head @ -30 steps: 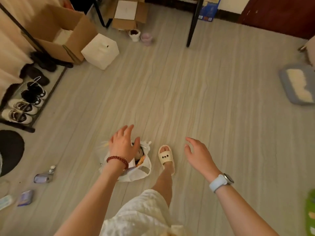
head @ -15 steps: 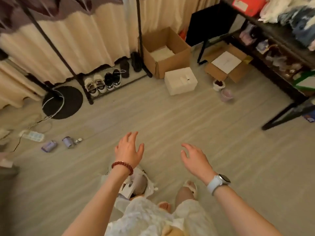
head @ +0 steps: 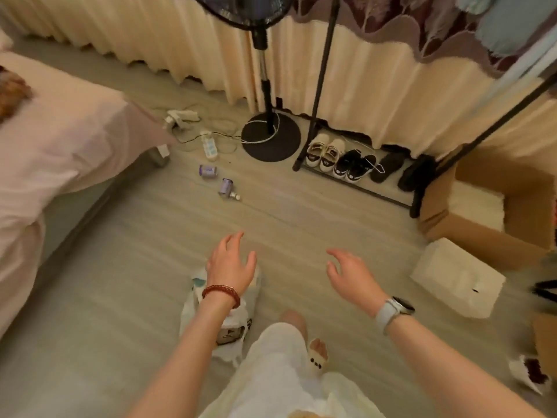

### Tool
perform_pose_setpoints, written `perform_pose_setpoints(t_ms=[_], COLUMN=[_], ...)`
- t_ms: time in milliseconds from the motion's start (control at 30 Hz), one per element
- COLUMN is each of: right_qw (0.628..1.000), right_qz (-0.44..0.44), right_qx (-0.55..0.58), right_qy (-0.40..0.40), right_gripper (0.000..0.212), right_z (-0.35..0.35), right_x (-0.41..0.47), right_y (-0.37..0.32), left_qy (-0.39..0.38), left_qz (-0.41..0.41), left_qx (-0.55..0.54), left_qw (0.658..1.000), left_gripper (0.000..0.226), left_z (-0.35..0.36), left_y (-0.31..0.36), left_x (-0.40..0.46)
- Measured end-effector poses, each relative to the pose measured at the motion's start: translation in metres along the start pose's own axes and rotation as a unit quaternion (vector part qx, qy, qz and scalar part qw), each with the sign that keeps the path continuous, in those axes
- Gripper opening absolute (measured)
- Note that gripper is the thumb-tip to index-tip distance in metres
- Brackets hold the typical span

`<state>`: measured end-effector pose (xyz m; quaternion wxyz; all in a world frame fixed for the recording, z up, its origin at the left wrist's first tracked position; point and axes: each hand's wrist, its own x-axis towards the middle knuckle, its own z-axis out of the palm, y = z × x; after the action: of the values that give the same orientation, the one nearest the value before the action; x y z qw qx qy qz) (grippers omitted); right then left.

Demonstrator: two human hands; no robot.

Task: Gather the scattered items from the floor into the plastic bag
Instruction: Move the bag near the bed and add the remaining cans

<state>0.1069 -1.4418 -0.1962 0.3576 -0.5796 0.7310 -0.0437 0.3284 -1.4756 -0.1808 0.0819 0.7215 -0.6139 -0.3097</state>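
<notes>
Ahead and slightly left of both empty, spread hands, left hand (head: pixel 230 263) nearer than right hand (head: pixel 349 274): small lilac jars (head: pixel 226 186) lying on pale floor (head: pixel 126 260), well beyond translucent white plastic bag (head: pixel 217 324) under left wrist.

no readable txt; print on the plastic bag (head: pixel 232 333) & small purple items (head: pixel 208 171) too blurred.

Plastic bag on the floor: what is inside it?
The plastic bag shows a printed package through its lower side. The left hand and forearm cover its mouth, hiding the rest.
</notes>
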Motion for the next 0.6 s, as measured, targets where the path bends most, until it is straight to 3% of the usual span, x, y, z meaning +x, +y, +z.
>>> perform_pose_setpoints(t_ms=[300,600], right_qw=[0.974,0.94], right_qz=[-0.159,-0.203], right_qx=[-0.084,-0.176], right_qy=[-0.137,-0.21], right_gripper=[0.042,0.043], right_z=[-0.017,-0.066], right_x=[0.16,0.331], right_y=[-0.077,-0.149], left_qy=[0.097,0.126], left_qz=[-0.201,-0.308], left_qx=[-0.069,-0.19], left_qw=[0.972,0.924], left_gripper=[0.047,0.049], left_z=[0.001,-0.017], left_y=[-0.028,0.003], left_x=[0.054,0.21])
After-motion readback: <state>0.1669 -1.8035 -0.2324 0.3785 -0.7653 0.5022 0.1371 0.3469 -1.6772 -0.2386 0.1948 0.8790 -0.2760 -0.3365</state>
